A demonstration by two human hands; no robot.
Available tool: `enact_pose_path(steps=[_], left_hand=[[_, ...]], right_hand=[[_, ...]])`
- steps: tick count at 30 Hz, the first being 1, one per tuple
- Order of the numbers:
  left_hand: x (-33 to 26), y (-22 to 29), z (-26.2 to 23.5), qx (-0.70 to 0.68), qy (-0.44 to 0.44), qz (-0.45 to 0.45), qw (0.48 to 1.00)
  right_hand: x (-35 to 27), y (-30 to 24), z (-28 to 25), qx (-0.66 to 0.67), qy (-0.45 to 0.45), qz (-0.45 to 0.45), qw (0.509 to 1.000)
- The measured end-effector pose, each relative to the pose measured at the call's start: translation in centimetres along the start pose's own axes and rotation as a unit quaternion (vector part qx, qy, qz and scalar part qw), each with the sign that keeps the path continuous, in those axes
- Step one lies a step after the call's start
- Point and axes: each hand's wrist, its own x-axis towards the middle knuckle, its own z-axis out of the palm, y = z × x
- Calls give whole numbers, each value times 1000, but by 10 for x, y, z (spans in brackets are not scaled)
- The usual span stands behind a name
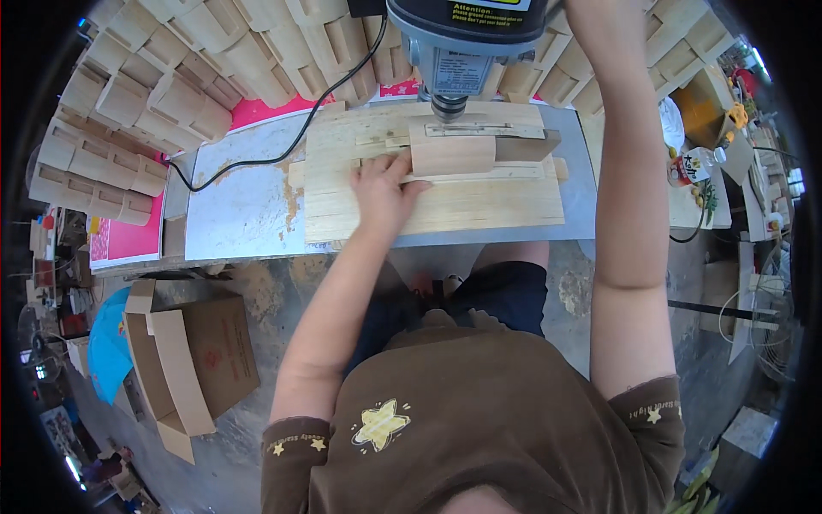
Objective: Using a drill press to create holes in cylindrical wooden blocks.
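Note:
A pale curved wooden block (452,156) lies in a wooden jig fixed on a flat wooden board (479,204). My left hand (383,190) is at the block's left end, fingers against that end and thumb along its near edge. Right above the block hangs the chuck (448,106) of a bench drill press (458,56); any bit below it is hard to make out. My right arm reaches up past the drill's right side, and my right hand (595,10) is cut off by the upper edge, its fingers out of sight.
Stacks of similar wooden pieces (184,107) line the table's back and left. A black cable (282,154) crosses the white tabletop (235,210). An open cardboard box (201,360) stands on the floor at left, beside something blue (107,343). A plastic bottle (695,165) lies at right.

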Motion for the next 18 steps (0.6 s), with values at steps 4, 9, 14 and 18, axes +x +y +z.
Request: enact_pose_path(steps=[4,9,14,18], left_hand=[[4,10,-1,-48,-36,-29,998],[2,6,-1,-45,-31,-19,998],[2,5,0,-41,-26,-18,999],[3,7,1,-43,-11,-5,999]], right_hand=[[26,25,15,-52,-1,-32,998],[13,-9,-8,-25,-67,55,996],[-19,-19,-33,29,-55,-2,998],[-58,-13,-44,73,-70,24,995]])
